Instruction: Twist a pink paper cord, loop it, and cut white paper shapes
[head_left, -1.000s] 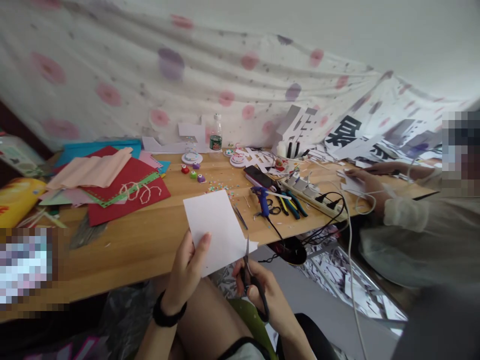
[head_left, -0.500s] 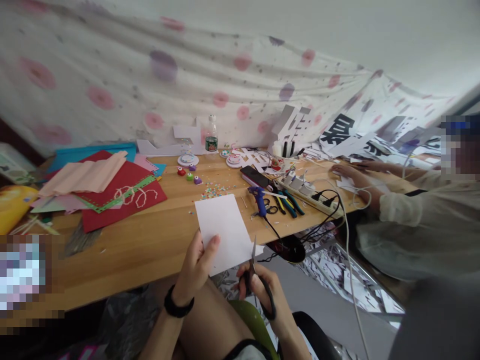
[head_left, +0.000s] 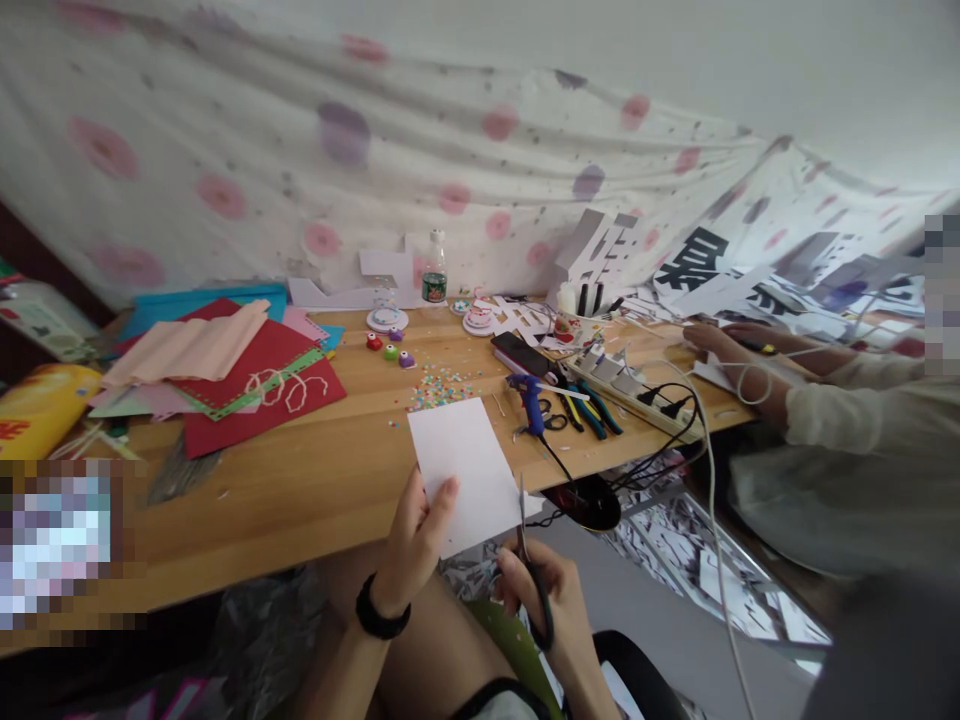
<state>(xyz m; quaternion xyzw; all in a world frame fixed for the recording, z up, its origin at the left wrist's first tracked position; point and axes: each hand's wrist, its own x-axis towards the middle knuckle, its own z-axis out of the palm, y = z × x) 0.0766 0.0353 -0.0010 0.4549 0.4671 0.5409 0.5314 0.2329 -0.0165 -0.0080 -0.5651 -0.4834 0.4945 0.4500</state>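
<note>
A sheet of white paper [head_left: 472, 460] is pinched at its left edge by my left hand [head_left: 420, 540], thumb on top. It is held out over the table's front edge. My right hand [head_left: 544, 590] grips a pair of scissors [head_left: 524, 530] by the black handles, blades pointing up along the paper's right edge. The blades look closed or nearly so. A small white flap [head_left: 533, 505] sticks out just right of the blades; whether it is still joined to the sheet I cannot tell.
On the wooden table [head_left: 315, 490] lie a blue glue gun [head_left: 531, 405], pliers [head_left: 596, 410], a phone [head_left: 521, 353], scattered coloured beads [head_left: 446, 388] and stacked coloured sheets [head_left: 225, 370]. Rightward are a power strip [head_left: 637, 395] with cords and another person's hands [head_left: 712, 345].
The scissor blades have closed up beside the paper, and my right fingers have drawn together on the handles. The whole view has shifted slightly, so things appear further right.
</note>
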